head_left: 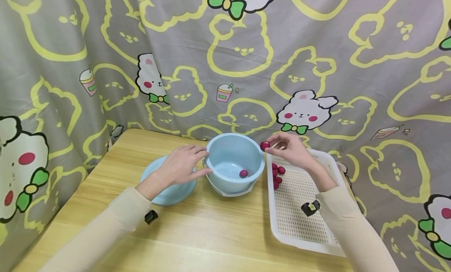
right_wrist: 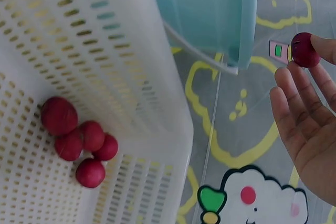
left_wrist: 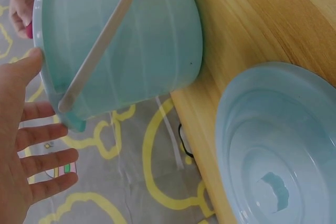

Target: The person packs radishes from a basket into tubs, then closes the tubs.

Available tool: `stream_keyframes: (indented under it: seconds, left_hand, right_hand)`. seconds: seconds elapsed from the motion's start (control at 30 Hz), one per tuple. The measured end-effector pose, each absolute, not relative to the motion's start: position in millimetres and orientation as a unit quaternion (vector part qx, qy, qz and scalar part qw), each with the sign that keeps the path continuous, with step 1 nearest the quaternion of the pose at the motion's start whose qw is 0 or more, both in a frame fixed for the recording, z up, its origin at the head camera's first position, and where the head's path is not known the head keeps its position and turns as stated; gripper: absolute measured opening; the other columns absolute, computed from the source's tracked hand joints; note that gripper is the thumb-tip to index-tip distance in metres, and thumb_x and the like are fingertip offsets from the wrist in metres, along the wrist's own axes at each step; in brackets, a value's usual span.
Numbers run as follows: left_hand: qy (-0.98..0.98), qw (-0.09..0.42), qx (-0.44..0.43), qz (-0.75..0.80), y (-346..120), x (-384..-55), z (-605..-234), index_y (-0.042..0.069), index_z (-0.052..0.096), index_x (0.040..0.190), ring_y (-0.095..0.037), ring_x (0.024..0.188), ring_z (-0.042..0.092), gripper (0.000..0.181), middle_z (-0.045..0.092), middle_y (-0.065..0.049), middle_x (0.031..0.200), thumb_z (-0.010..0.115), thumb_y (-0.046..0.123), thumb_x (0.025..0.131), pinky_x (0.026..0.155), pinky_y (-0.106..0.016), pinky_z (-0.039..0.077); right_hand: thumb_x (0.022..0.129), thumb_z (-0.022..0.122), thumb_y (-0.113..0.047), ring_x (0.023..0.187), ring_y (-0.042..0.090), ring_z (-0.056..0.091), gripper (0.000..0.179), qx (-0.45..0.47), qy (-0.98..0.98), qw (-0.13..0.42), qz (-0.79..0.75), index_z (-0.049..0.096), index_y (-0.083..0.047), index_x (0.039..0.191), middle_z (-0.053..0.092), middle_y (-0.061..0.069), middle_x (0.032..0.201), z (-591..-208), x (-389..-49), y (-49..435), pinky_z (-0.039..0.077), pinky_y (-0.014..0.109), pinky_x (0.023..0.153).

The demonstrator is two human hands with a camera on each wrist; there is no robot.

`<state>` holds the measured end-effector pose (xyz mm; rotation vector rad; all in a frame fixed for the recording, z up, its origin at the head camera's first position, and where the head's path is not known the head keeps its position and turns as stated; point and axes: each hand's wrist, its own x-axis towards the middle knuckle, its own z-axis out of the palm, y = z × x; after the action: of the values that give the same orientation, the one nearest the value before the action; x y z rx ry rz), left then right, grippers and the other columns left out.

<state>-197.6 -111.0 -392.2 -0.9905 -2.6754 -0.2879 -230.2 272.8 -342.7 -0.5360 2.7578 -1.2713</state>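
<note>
A light blue bucket point(head_left: 230, 182) stands on the table, one small round dark-red fruit point(head_left: 243, 173) lying on its bottom. My left hand point(head_left: 184, 162) is at the bucket's left rim, its fingers spread and fairly straight; in the left wrist view the thumb touches the rim. My right hand point(head_left: 290, 148) pinches another dark-red fruit point(right_wrist: 305, 50) between thumb and fingertips, just outside the bucket's right rim and above the basket's far corner. Several more red fruits point(right_wrist: 90, 172) lie together in the white perforated basket point(head_left: 306, 246), along its left side.
To the left of the bucket a light blue round lid point(left_wrist: 278, 82) lies on the wooden table point(head_left: 211, 233), partly under my left hand and wrist. The bucket's pale handle point(left_wrist: 102, 43) hangs down. A patterned curtain point(head_left: 243, 37) hangs close behind the table.
</note>
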Motion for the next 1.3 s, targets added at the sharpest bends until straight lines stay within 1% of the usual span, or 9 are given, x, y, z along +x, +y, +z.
stream_keyframes:
  seconds: [0.17,0.3,0.43,0.7,0.8,1.03,1.3]
  left_hand:
    - [-0.923,0.140,-0.343,-0.100,-111,-197,-392,0.013,0.071,0.131,-0.032,0.123,0.070,0.061,0.072,-0.009,0.136,0.065,0.063,0.097,0.100,-0.051,0.060]
    - [-0.923,0.141,-0.344,-0.100,-111,-197,-393,0.013,0.071,0.131,-0.032,0.122,0.070,0.061,0.072,-0.009,0.136,0.064,0.063,0.098,0.099,-0.051,0.060]
    - [-0.923,0.140,-0.343,-0.103,-111,-196,-392,0.013,0.071,0.131,-0.032,0.122,0.070,0.061,0.071,-0.009,0.136,0.065,0.063,0.097,0.099,-0.051,0.060]
    - [-0.924,0.135,-0.342,-0.102,-110,-195,-391,0.013,0.071,0.132,-0.033,0.123,0.069,0.062,0.071,-0.010,0.137,0.065,0.063,0.097,0.101,-0.052,0.059]
    - [-0.925,0.132,-0.340,-0.103,-110,-195,-390,0.012,0.071,0.132,-0.033,0.124,0.069,0.062,0.070,-0.010,0.138,0.065,0.063,0.097,0.103,-0.052,0.059]
    - [-0.927,0.129,-0.339,-0.101,-110,-195,-390,0.013,0.070,0.133,-0.033,0.126,0.069,0.063,0.070,-0.010,0.139,0.064,0.064,0.098,0.104,-0.053,0.058]
    - [-0.927,0.128,-0.337,-0.102,-111,-195,-391,0.012,0.070,0.133,-0.033,0.125,0.069,0.063,0.070,-0.010,0.138,0.065,0.064,0.097,0.104,-0.053,0.059]
  right_hand:
    - [0.094,0.081,-0.015,0.085,0.012,0.071,0.026,-0.196,0.886,0.030,-0.419,0.073,-0.004,0.116,0.075,0.016,0.107,-343,-231,258,0.058,0.020,0.075]
    - [0.093,0.081,-0.013,0.086,0.015,0.071,0.025,-0.209,0.881,0.037,-0.424,0.073,-0.004,0.115,0.075,0.016,0.105,-344,-232,247,0.058,0.020,0.074]
    - [0.092,0.082,-0.014,0.088,0.020,0.070,0.027,-0.216,0.877,0.044,-0.427,0.073,-0.005,0.116,0.075,0.016,0.106,-347,-232,237,0.058,0.021,0.075]
    - [0.092,0.083,-0.016,0.087,0.021,0.071,0.028,-0.235,0.873,0.051,-0.423,0.074,-0.007,0.116,0.075,0.013,0.106,-353,-233,221,0.058,0.022,0.078]
    - [0.092,0.083,-0.017,0.087,0.021,0.070,0.027,-0.238,0.873,0.056,-0.422,0.074,-0.008,0.116,0.075,0.012,0.105,-356,-235,216,0.057,0.024,0.078]
    - [0.091,0.084,-0.019,0.089,0.020,0.070,0.027,-0.234,0.878,0.068,-0.413,0.074,-0.012,0.115,0.075,0.008,0.104,-364,-236,205,0.057,0.031,0.083]
    - [0.091,0.084,-0.019,0.089,0.020,0.068,0.026,-0.231,0.879,0.078,-0.410,0.074,-0.013,0.114,0.074,0.007,0.104,-371,-237,198,0.055,0.027,0.079]
